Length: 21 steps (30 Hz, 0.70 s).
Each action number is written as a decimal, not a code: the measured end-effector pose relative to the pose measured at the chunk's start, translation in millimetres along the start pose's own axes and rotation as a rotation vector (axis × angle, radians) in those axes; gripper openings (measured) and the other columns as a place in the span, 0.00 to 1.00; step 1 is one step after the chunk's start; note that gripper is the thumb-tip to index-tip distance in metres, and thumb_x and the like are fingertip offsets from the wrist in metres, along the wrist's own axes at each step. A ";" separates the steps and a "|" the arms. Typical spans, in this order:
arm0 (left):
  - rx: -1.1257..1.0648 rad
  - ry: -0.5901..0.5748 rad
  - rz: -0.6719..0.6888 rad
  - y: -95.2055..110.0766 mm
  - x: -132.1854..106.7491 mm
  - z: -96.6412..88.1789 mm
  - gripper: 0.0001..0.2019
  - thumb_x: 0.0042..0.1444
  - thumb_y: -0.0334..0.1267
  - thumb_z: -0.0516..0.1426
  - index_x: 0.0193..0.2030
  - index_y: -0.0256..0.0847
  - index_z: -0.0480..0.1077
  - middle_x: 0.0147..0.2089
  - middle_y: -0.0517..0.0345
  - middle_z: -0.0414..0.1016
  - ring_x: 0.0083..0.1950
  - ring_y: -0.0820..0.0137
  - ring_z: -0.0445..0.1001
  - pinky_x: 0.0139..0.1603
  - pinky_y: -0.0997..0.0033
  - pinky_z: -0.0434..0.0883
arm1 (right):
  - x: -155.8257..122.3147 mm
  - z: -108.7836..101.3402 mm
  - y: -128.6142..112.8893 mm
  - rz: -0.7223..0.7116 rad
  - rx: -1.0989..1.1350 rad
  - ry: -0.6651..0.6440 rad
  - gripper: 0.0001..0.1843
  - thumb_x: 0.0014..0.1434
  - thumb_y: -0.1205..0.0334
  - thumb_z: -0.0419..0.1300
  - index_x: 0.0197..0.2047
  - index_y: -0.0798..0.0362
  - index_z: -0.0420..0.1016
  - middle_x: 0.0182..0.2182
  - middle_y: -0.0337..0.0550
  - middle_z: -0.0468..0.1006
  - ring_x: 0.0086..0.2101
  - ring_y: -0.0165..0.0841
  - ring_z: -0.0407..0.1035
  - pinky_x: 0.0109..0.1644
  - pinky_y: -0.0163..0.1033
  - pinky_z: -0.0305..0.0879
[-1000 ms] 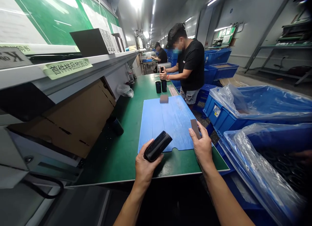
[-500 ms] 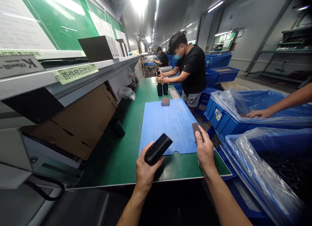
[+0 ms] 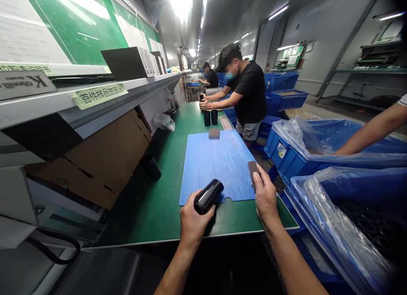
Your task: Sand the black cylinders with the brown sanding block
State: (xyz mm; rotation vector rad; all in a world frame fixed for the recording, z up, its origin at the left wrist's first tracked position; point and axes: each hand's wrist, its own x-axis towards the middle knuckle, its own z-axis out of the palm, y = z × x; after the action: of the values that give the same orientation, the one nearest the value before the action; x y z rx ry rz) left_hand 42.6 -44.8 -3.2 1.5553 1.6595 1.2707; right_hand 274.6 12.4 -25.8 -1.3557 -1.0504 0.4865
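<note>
My left hand (image 3: 195, 216) is wrapped round a glossy black cylinder (image 3: 209, 196), tilted with its far end up to the right, above the near edge of the blue board (image 3: 222, 159). In my right hand (image 3: 266, 195) is a brown sanding block (image 3: 253, 174), gripped between thumb and fingers by the board's right edge. A second brown block (image 3: 214, 133) lies at the far end of the board. Another black cylinder (image 3: 151, 167) stands on the green table to the left.
Two black cylinders (image 3: 207, 118) stand farther along the green table (image 3: 165, 197). Across it a co-worker (image 3: 248, 87) handles a dark piece. Plastic-lined blue bins (image 3: 286, 157) line the right, with another person's arm (image 3: 372, 131) reaching into one. A shelf (image 3: 127, 95) overhangs the left.
My left hand has turned the black cylinder and shifted slightly right. My right hand keeps the block in nearly the same place. The other person's arm reaches deeper into the bin.
</note>
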 end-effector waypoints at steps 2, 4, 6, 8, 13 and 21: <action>0.005 -0.006 -0.002 0.5 0.0 0.0 0.25 0.48 0.41 0.68 0.54 0.41 0.73 0.47 0.53 0.82 0.48 0.59 0.81 0.52 0.62 0.75 | -0.2 -0.2 0.2 0.002 0.002 0.003 0.31 0.66 0.44 0.55 0.67 0.49 0.67 0.64 0.49 0.70 0.62 0.46 0.64 0.67 0.55 0.57; 0.010 -0.012 -0.006 1.4 0.3 -0.1 0.25 0.48 0.41 0.67 0.54 0.41 0.73 0.47 0.53 0.82 0.48 0.60 0.81 0.52 0.63 0.75 | -0.4 -0.5 -0.1 0.003 0.008 0.006 0.30 0.66 0.44 0.55 0.67 0.49 0.67 0.64 0.48 0.69 0.63 0.46 0.64 0.67 0.55 0.57; 0.011 -0.010 -0.005 2.4 0.5 0.0 0.25 0.48 0.41 0.67 0.54 0.41 0.74 0.46 0.54 0.82 0.47 0.60 0.81 0.52 0.63 0.75 | -0.4 -0.5 -0.5 0.002 0.015 0.006 0.31 0.66 0.43 0.55 0.66 0.49 0.68 0.64 0.48 0.69 0.63 0.47 0.63 0.67 0.56 0.57; 0.010 -0.003 0.000 2.9 0.6 0.2 0.25 0.48 0.42 0.67 0.53 0.41 0.74 0.46 0.54 0.82 0.47 0.60 0.81 0.52 0.63 0.76 | -0.1 -0.1 -0.7 0.002 0.019 0.006 0.31 0.66 0.43 0.55 0.66 0.50 0.68 0.64 0.49 0.70 0.63 0.47 0.63 0.67 0.56 0.57; 0.043 0.001 0.019 1.3 0.2 0.7 0.24 0.48 0.42 0.67 0.53 0.42 0.74 0.46 0.54 0.82 0.46 0.60 0.81 0.51 0.63 0.76 | 0.6 1.2 -1.6 0.006 0.030 0.010 0.33 0.66 0.42 0.55 0.66 0.52 0.68 0.64 0.50 0.70 0.63 0.47 0.63 0.68 0.56 0.57; 0.073 0.008 0.016 -5.8 2.4 3.7 0.26 0.47 0.46 0.67 0.54 0.41 0.75 0.46 0.50 0.83 0.47 0.56 0.82 0.52 0.58 0.78 | -32.8 -11.8 -46.0 -0.169 -0.136 -0.092 0.27 0.69 0.49 0.54 0.68 0.45 0.66 0.68 0.43 0.64 0.67 0.43 0.57 0.71 0.54 0.53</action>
State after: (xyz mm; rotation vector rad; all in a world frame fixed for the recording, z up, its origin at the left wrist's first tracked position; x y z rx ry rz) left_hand 42.7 -40.9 -9.4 1.6108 1.7190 1.2389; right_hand 255.6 -30.2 8.1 -1.3597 -1.2814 0.3591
